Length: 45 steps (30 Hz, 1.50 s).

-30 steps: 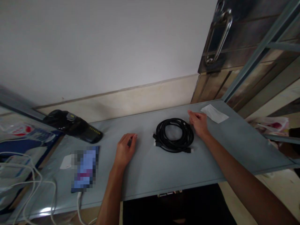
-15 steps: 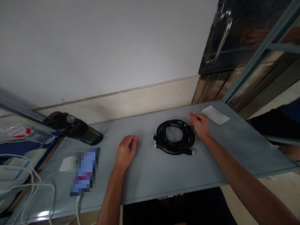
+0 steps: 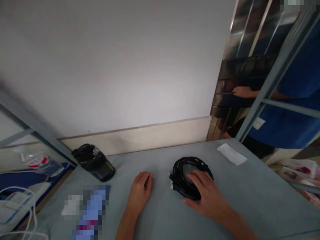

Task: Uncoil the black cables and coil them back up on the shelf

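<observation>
A coiled black cable (image 3: 178,170), with connector ends at its left side, lies on the grey table (image 3: 160,220). Over its near right part is my right hand (image 3: 208,193), fingers stretched across the ring and thumb spread out at the near side. Part of the coil is between thumb and fingers, and the hand hides some of it; no firm grip shows. To the left of the coil, my left hand (image 3: 140,186) rests on the tabletop, fingers curled and thumb tip close to the index finger. Nothing shows in it.
A black bottle (image 3: 96,163) stands at the back left, behind a pixelated blue device (image 3: 92,210). White paper (image 3: 232,154) lies at the back right. Grey frame posts (image 3: 260,96) rise at the sides. Beyond the right one is a person in blue (image 3: 297,90). White cords (image 3: 32,213) hang at left.
My right hand has moved from beside the coil to over it, its fingers opening out. My left hand stays put on the table. The view has tilted up, and a person in blue appears at right.
</observation>
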Motion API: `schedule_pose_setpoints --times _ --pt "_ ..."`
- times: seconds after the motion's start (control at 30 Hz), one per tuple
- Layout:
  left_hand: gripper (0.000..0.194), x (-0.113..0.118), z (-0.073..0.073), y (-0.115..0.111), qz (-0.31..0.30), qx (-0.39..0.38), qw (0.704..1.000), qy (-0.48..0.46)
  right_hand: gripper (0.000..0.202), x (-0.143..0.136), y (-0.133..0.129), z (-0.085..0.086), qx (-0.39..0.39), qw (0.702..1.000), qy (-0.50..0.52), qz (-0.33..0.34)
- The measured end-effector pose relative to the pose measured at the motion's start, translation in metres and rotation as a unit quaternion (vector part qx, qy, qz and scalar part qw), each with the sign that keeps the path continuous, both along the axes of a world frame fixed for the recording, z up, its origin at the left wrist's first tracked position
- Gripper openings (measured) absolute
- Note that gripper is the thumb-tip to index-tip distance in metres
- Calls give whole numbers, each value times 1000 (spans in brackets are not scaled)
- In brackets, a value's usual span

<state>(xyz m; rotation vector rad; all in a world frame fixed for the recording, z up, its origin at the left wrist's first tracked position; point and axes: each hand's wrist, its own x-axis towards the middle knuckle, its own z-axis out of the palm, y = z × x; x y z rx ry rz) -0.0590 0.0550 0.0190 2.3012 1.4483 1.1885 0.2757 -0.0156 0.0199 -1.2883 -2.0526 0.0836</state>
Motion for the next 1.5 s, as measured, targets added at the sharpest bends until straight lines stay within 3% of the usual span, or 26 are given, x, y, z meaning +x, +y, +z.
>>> schedule_pose_setpoints --times 0.13,0.23,0.47,0.7,0.87,1.13,1.3,1.5 --pt "29 -3 -9 2 -2 -14 1000 -15 51 -9 -5 -43 33 996 -66 -50" --pt "31 -3 -10 2 6 -10 999 -32 40 -9 0 -55 61 993 -77 -63" --pt "37 -2 -2 -5 8 4 999 -38 27 -6 8 -56 79 992 -75 -61" --pt "39 -4 -11 -5 16 1 999 -38 42 -4 2 -70 64 990 -82 -91" --pt "41 -3 -13 -6 9 -2 999 -37 47 25 -6 -76 56 989 -114 -80" --pt "38 -5 -13 -5 6 -6 998 -56 56 85 -7 -62 -2 986 -113 -124" --pt "38 -5 -14 -2 3 -12 998 -57 50 97 -16 -65 16 992 -77 -97" --pt "37 -5 -15 -3 7 -15 999 -51 60 99 1 -65 -4 992 -48 -113"
